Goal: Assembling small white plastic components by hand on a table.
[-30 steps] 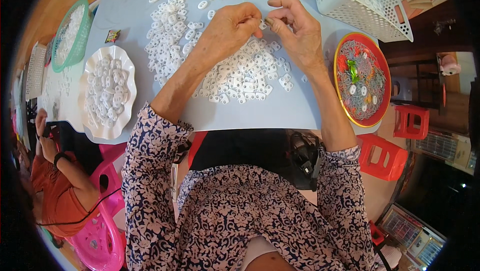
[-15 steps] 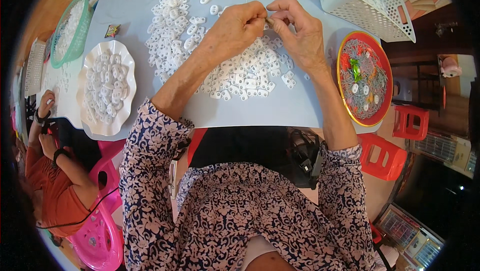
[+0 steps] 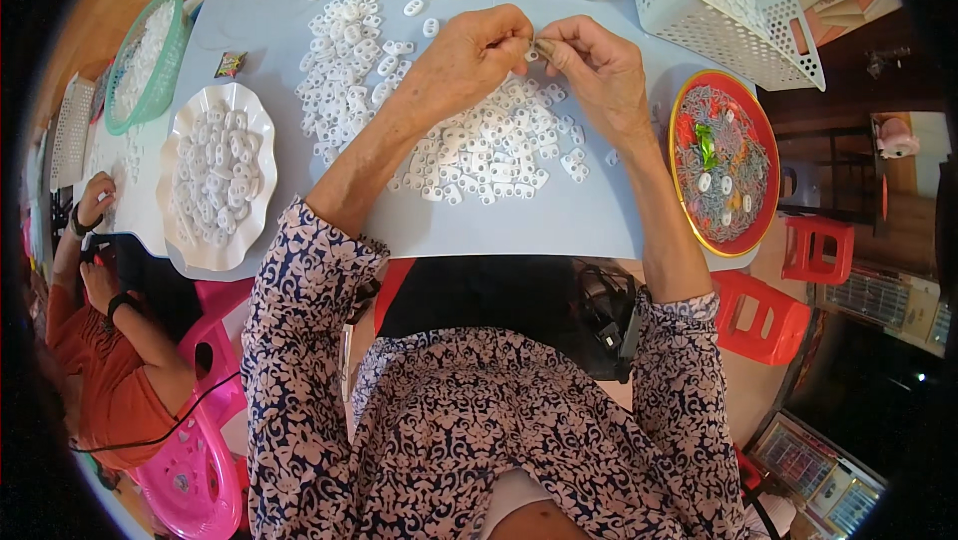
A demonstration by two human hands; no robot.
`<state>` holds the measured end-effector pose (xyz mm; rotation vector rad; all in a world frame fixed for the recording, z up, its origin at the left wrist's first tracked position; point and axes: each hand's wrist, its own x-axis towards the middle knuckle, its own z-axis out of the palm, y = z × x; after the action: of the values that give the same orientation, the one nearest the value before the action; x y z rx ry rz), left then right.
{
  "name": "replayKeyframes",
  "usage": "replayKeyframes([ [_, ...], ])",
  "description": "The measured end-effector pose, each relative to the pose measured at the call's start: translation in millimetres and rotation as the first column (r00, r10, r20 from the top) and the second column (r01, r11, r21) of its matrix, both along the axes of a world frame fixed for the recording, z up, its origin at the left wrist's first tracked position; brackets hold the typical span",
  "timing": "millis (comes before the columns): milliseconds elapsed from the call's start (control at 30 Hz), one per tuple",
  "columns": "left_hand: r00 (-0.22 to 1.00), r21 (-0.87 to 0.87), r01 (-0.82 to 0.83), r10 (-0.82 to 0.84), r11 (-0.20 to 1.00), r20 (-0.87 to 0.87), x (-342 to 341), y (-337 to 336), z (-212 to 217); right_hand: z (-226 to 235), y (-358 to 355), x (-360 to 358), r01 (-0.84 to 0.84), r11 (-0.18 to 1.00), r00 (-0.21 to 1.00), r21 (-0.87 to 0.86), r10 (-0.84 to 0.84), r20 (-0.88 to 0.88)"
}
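Observation:
Over the far side of a pile of small white plastic pieces with two holes (image 3: 479, 146), my hands meet with their fingertips almost touching. My left hand (image 3: 469, 56) is closed in a pinch on a small white plastic piece (image 3: 531, 56), which shows just past its fingertips. My right hand (image 3: 604, 71) pinches with thumb and forefinger right beside that piece; whatever it grips is too small to make out. More of the white pieces spread to the left of my left wrist.
A scalloped white plate (image 3: 267, 181) of white pieces stands left, near a small wrapper (image 3: 230, 64). At right are a red gold-rimmed tray (image 3: 774, 156) of thin grey bits and a perforated white basket (image 3: 689, 26). A person's hand (image 3: 95, 199) and a green basket (image 3: 172, 61) are far left.
My right hand has turned slightly, its raised fingers curling lower and closer to the thumb. My left hand has barely moved. The whole view has shifted a little.

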<state>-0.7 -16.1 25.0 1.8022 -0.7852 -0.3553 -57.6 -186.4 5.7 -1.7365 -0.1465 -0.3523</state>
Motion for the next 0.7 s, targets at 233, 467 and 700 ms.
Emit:
replayKeyframes([
  [233,0.99,-0.182,-0.039,0.063,0.982,0.126,-7.3,-6.3,-3.4,3.9,5.3,-2.6,0.102,0.987,0.993,-0.122,-0.094,0.069],
  [467,0.99,-0.31,-0.06,0.096,0.949,0.101,-0.2,-8.3,-11.1,8.1,4.5,-5.9,0.085,0.99,0.996,-0.116,-0.083,0.016],
  [700,0.992,-0.239,-0.094,0.11,0.967,0.056,-2.7,-6.4,-4.8,8.1,5.2,-4.2,0.049,0.998,0.998,-0.043,-0.051,-0.035],
])
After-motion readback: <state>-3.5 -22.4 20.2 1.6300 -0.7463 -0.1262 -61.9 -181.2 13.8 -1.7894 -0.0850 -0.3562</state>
